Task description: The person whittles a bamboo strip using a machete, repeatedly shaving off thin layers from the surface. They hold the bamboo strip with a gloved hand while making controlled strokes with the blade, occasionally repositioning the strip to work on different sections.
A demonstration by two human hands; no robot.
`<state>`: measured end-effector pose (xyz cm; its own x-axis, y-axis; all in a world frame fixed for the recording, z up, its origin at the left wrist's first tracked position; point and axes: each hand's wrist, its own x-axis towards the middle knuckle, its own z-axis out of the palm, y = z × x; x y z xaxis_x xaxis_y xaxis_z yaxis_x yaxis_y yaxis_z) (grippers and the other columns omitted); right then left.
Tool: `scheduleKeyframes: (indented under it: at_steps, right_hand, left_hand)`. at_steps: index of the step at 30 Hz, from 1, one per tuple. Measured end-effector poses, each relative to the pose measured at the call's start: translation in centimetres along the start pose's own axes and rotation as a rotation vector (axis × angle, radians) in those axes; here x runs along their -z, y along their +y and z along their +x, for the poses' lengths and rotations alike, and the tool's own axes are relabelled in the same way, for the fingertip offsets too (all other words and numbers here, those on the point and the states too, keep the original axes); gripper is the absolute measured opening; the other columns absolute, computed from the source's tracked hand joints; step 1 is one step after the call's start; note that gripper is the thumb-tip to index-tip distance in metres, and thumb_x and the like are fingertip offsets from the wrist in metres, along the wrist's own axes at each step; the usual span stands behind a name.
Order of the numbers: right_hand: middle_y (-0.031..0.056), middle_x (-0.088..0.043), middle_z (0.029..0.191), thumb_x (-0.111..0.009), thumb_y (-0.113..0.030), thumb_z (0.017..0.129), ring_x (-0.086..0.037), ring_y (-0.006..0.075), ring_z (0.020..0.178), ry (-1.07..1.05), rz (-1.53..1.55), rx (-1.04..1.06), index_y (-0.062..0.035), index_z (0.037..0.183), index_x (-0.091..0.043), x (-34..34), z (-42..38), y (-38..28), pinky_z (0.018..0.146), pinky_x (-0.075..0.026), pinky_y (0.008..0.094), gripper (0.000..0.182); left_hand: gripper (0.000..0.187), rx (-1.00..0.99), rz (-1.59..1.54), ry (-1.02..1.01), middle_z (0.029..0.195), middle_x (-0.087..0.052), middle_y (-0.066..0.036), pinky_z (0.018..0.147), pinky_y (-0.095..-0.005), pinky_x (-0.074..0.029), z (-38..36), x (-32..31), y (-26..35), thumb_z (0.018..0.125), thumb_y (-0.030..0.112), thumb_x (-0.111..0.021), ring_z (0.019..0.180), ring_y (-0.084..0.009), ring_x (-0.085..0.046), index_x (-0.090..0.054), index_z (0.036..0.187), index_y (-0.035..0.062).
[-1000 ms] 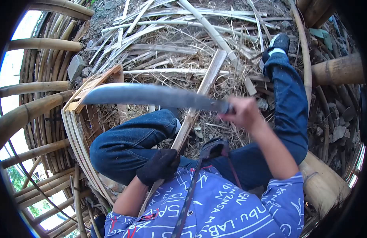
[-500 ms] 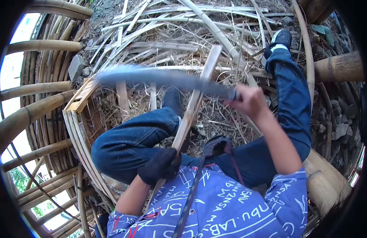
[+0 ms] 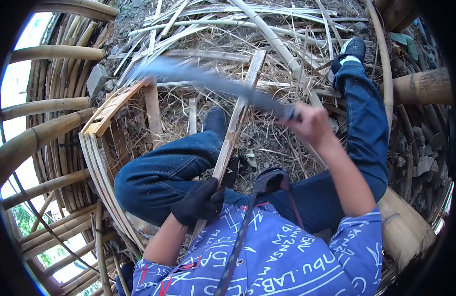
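A long wooden strip (image 3: 234, 129) slants up and away from my lap, between my legs. Around its lower part my left hand (image 3: 198, 201), in a black glove, is closed. My bare right hand (image 3: 310, 123) grips the dark handle of a long machete (image 3: 223, 85). The blade points left and lies across the upper part of the strip in view; motion blurs its far end. Whether blade and strip touch I cannot tell.
Split strips (image 3: 97, 163) stand bundled at the left beside a bamboo pole frame (image 3: 55, 108). More strips and fibres (image 3: 203, 54) litter the ground ahead. A thick bamboo (image 3: 420, 86) and rubble (image 3: 425, 165) are at the right. A grey block (image 3: 96, 80) lies upper left.
The machete's blade has tilted, its blurred far end now a little higher. My right hand has moved slightly right. The strip's upper end has shifted slightly left, with my left hand still round it.
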<state>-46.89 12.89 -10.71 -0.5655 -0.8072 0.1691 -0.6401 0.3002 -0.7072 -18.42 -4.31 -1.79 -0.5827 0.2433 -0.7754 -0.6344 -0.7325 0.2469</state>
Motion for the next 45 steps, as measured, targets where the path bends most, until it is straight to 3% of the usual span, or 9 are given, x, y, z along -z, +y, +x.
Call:
scheduleKeyframes:
  at_steps: [15,16,21,23,27,35,39,41,45]
  right_hand:
    - [0.0163,-0.058,0.061,-0.071,-0.041,0.081,-0.062,0.0337,0.057,0.0,-0.026,-0.029,-0.0028,0.076,-0.06,1.1,0.4,1.7,0.053,-0.047,0.0386,0.041]
    - [0.0162,-0.058,0.06,-0.074,-0.042,0.077,-0.062,0.0339,0.057,-0.09,0.051,-0.267,-0.0033,0.075,-0.06,1.3,0.7,1.5,0.052,-0.046,0.0396,0.041]
    - [0.0141,-0.06,0.059,-0.065,-0.053,0.082,-0.063,0.0326,0.055,0.043,-0.018,0.114,-0.0045,0.067,-0.058,0.8,0.2,1.3,0.052,-0.05,0.0386,0.051]
    - [0.0143,-0.061,0.06,-0.064,-0.053,0.083,-0.063,0.0317,0.054,-0.044,-0.113,-0.181,-0.0042,0.066,-0.058,1.0,1.1,3.3,0.052,-0.05,0.0385,0.052]
    - [0.015,-0.061,0.059,-0.064,-0.052,0.083,-0.064,0.0322,0.056,-0.046,-0.029,0.013,-0.0036,0.072,-0.06,0.4,-1.0,0.6,0.053,-0.051,0.0414,0.05]
    - [0.0128,-0.056,0.056,-0.058,-0.055,0.087,-0.059,0.0302,0.053,0.122,0.136,-0.168,-0.0024,0.075,-0.062,1.7,0.2,2.1,0.052,-0.044,0.0361,0.054]
    - [0.0101,-0.053,0.054,-0.056,-0.058,0.088,-0.055,0.024,0.048,0.084,0.043,-0.283,-0.0008,0.074,-0.061,1.3,0.7,3.8,0.049,-0.041,0.0373,0.059]
    - [0.0008,-0.046,0.051,-0.054,-0.058,0.09,-0.046,0.0086,0.042,0.207,0.366,-0.438,-0.0049,0.067,-0.049,-0.1,-0.4,3.5,0.041,-0.035,0.0243,0.058]
    - [-0.0005,-0.047,0.052,-0.05,-0.061,0.089,-0.046,0.0066,0.039,0.197,0.646,-0.612,-0.0075,0.069,-0.047,1.0,-0.3,1.7,0.036,-0.036,0.0207,0.057]
  left_hand:
    - [0.046,0.058,0.018,0.029,0.052,-0.032,0.005,0.036,-0.0222,-0.02,-0.3,0.0,-0.4,0.095,0.052,-0.046,0.04,-0.0056,-0.027,-0.042,0.07,0.0141]
    - [0.046,0.06,0.02,0.028,0.052,-0.032,0.005,0.036,-0.0222,-0.02,-0.4,0.1,-0.4,0.095,0.052,-0.046,0.04,-0.0056,-0.027,-0.042,0.07,0.0141]
    - [0.042,0.046,0.12,0.09,0.053,-0.031,0.006,0.036,-0.0222,-0.021,-0.5,-0.3,-0.1,0.095,0.049,-0.046,0.041,-0.0057,-0.026,-0.043,0.07,0.0148]
    - [0.042,0.088,0.033,0.075,0.053,-0.03,0.006,0.036,-0.0222,-0.02,0.0,0.0,-0.2,0.095,0.048,-0.046,0.04,-0.0057,-0.025,-0.043,0.071,0.0146]
    - [0.042,0.097,-0.022,0.01,0.052,-0.03,0.006,0.036,-0.0223,-0.02,0.2,0.4,-0.3,0.095,0.049,-0.047,0.04,-0.0059,-0.024,-0.043,0.072,0.0139]
    - [0.043,0.071,0.019,-0.004,0.052,-0.033,0.004,0.036,-0.0224,-0.021,-0.2,0.7,-0.3,0.095,0.046,-0.047,0.039,-0.0066,-0.028,-0.043,0.068,0.0129]
    - [0.043,0.054,0.048,0.076,0.052,-0.034,0.003,0.037,-0.0237,-0.023,0.0,-0.1,0.3,0.094,0.046,-0.047,0.04,-0.008,-0.03,-0.044,0.068,0.0121]
    - [0.043,0.033,0.102,0.065,0.052,-0.035,0.003,0.038,-0.0241,-0.025,0.1,-0.2,0.5,0.094,0.046,-0.047,0.04,-0.0086,-0.031,-0.045,0.069,0.0119]
    - [0.044,0.002,0.153,0.093,0.053,-0.039,0.002,0.04,-0.0245,-0.028,0.3,-0.4,0.4,0.094,0.047,-0.046,0.042,-0.0092,-0.036,-0.047,0.069,0.0109]
